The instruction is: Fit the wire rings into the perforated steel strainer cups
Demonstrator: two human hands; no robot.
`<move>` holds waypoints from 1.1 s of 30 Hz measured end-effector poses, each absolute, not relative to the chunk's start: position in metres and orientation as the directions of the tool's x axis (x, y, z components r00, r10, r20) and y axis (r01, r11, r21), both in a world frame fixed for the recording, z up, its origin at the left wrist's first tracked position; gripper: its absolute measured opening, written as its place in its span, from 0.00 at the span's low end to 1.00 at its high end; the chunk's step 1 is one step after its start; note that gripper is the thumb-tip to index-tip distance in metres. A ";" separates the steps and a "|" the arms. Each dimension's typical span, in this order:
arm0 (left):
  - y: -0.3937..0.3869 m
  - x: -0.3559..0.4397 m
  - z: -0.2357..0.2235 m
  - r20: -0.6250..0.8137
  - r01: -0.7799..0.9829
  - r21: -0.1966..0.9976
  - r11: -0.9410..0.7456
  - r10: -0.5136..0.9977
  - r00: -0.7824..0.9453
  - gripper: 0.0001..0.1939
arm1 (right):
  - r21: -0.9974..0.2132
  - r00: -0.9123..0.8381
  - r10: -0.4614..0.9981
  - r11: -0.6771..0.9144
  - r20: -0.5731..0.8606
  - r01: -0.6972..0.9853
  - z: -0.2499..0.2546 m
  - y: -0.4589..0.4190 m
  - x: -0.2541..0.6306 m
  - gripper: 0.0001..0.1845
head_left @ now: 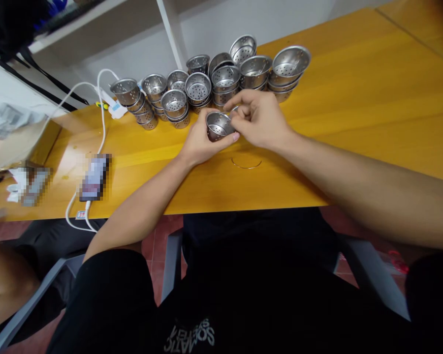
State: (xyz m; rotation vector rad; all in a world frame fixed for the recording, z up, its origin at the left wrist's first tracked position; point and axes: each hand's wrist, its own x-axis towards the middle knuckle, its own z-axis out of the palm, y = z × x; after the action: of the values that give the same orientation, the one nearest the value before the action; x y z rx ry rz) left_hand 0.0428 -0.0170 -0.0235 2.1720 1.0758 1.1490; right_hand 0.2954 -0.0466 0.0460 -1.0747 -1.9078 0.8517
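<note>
A small perforated metal cup (219, 125), like a strainer basket, is tilted in my left hand (203, 137), whose fingers and thumb wrap round its side. At the cup's right rim, my right hand (256, 120) is closed in a pinch. A bit of shiny metal shows by its fingertips, too small to make out, and the fingers partly cover that side of the cup. On the table just below both hands lies a thin curved wire (246, 167). Beyond them stand several stacks of similar perforated cups (174, 103), some with thin wires inside.
The yellow wooden table (354, 123) ends at a front edge close to my body. To the left, a phone (95, 178) lies with a white cable (102, 123) attached. A cardboard box (37, 140) sits farther left, near another person's arm (7, 280).
</note>
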 end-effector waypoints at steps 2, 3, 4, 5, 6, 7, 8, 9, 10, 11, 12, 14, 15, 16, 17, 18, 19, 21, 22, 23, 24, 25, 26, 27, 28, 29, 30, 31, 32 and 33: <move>-0.019 0.041 -0.021 0.468 0.408 0.697 -0.590 0.805 0.365 0.54 | -0.855 -0.414 0.867 0.419 0.277 0.306 0.052 -0.045 0.301 0.28; -0.019 0.040 -0.020 0.466 0.390 0.703 -0.595 0.799 0.379 0.52 | -0.869 -0.467 0.843 0.421 0.269 0.260 0.055 -0.044 0.306 0.30; -0.018 0.038 -0.019 0.466 0.369 0.709 -0.601 0.792 0.396 0.51 | -0.881 -0.523 0.811 0.422 0.262 0.213 0.058 -0.043 0.310 0.32; -0.018 0.037 -0.019 0.464 0.349 0.714 -0.607 0.783 0.413 0.50 | -0.891 -0.573 0.778 0.420 0.257 0.172 0.061 -0.042 0.314 0.35; -0.017 0.035 -0.019 0.460 0.331 0.719 -0.611 0.776 0.432 0.49 | -0.898 -0.611 0.750 0.417 0.253 0.140 0.063 -0.041 0.318 0.37; -0.015 0.034 -0.020 0.454 0.317 0.724 -0.613 0.769 0.450 0.50 | -0.903 -0.635 0.731 0.412 0.250 0.119 0.065 -0.040 0.321 0.38; -0.014 0.033 -0.021 0.449 0.304 0.727 -0.616 0.762 0.467 0.51 | -0.908 -0.645 0.724 0.405 0.246 0.110 0.066 -0.039 0.323 0.39; -0.012 0.033 -0.022 0.448 0.292 0.728 -0.620 0.753 0.482 0.53 | -0.911 -0.643 0.727 0.398 0.241 0.108 0.066 -0.039 0.324 0.40; -0.011 0.033 -0.024 0.452 0.281 0.725 -0.629 0.742 0.495 0.55 | -0.914 -0.631 0.738 0.390 0.241 0.108 0.066 -0.040 0.323 0.41; -0.010 0.034 -0.025 0.460 0.272 0.720 -0.639 0.732 0.502 0.58 | -0.916 -0.615 0.750 0.385 0.241 0.110 0.065 -0.041 0.322 0.42; -0.009 0.034 -0.026 0.468 0.268 0.714 -0.647 0.726 0.504 0.60 | -0.918 -0.596 0.764 0.381 0.245 0.112 0.064 -0.042 0.321 0.43; -0.009 0.035 -0.027 0.473 0.276 0.709 -0.649 0.728 0.497 0.60 | -0.917 -0.558 0.789 0.381 0.256 0.119 0.061 -0.044 0.317 0.43; -0.009 0.036 -0.027 0.471 0.282 0.710 -0.645 0.733 0.491 0.60 | -0.914 -0.542 0.798 0.385 0.263 0.125 0.060 -0.044 0.315 0.43; -0.010 0.036 -0.027 0.471 0.285 0.711 -0.643 0.736 0.486 0.58 | -0.911 -0.529 0.805 0.391 0.270 0.131 0.058 -0.045 0.314 0.43; -0.010 0.036 -0.026 0.474 0.283 0.711 -0.644 0.736 0.483 0.57 | -0.907 -0.516 0.810 0.398 0.278 0.136 0.057 -0.045 0.312 0.43; -0.010 0.037 -0.026 0.479 0.279 0.709 -0.648 0.732 0.484 0.57 | -0.904 -0.503 0.816 0.403 0.286 0.140 0.056 -0.045 0.312 0.43; -0.011 0.037 -0.025 0.485 0.275 0.705 -0.654 0.727 0.485 0.57 | -0.902 -0.493 0.820 0.407 0.291 0.146 0.055 -0.046 0.311 0.44; -0.011 0.037 -0.024 0.492 0.276 0.699 -0.660 0.723 0.485 0.57 | -0.896 -0.477 0.829 0.412 0.293 0.165 0.053 -0.046 0.310 0.46; -0.012 0.037 -0.024 0.491 0.280 0.698 -0.659 0.725 0.483 0.57 | -0.894 -0.470 0.833 0.413 0.292 0.176 0.053 -0.046 0.310 0.46; -0.012 0.037 -0.024 0.489 0.284 0.699 -0.656 0.728 0.480 0.57 | -0.891 -0.467 0.835 0.414 0.291 0.185 0.053 -0.046 0.310 0.47; -0.012 0.037 -0.023 0.486 0.286 0.702 -0.653 0.732 0.478 0.57 | -0.890 -0.467 0.835 0.415 0.290 0.189 0.053 -0.047 0.309 0.47; -0.011 0.038 -0.023 0.481 0.287 0.705 -0.648 0.735 0.478 0.57 | -0.890 -0.468 0.835 0.415 0.290 0.187 0.054 -0.047 0.309 0.47; -0.011 0.038 -0.024 0.476 0.288 0.709 -0.644 0.738 0.478 0.57 | -0.892 -0.471 0.833 0.414 0.291 0.180 0.054 -0.048 0.308 0.47; -0.010 0.037 -0.024 0.473 0.288 0.711 -0.642 0.739 0.480 0.57 | -0.895 -0.473 0.831 0.412 0.293 0.169 0.055 -0.048 0.308 0.46; -0.010 0.037 -0.025 0.472 0.288 0.710 -0.642 0.738 0.482 0.57 | -0.899 -0.473 0.830 0.409 0.295 0.157 0.056 -0.049 0.307 0.46; -0.009 0.037 -0.026 0.473 0.288 0.707 -0.645 0.735 0.485 0.57 | -0.903 -0.474 0.830 0.405 0.296 0.145 0.057 -0.050 0.306 0.46; -0.008 0.036 -0.027 0.478 0.288 0.702 -0.651 0.731 0.488 0.56 | -0.907 -0.471 0.831 0.400 0.296 0.136 0.058 -0.051 0.306 0.45; -0.007 0.036 -0.028 0.484 0.287 0.695 -0.659 0.724 0.491 0.56 | -0.909 -0.469 0.833 0.395 0.293 0.133 0.059 -0.052 0.305 0.45; -0.006 0.035 -0.029 0.491 0.287 0.687 -0.668 0.718 0.494 0.55 | -0.910 -0.469 0.835 0.391 0.289 0.135 0.060 -0.053 0.305 0.45; -0.005 0.035 -0.030 0.497 0.288 0.679 -0.675 0.711 0.497 0.54 | -0.910 -0.471 0.836 0.388 0.283 0.142 0.060 -0.053 0.304 0.45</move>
State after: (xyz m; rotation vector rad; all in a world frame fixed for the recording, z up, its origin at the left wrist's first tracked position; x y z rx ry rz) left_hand 0.0346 -0.0052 -0.0297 2.2249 0.8194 1.0791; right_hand 0.3045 -0.0533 0.0603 -0.8442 -1.8659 1.1217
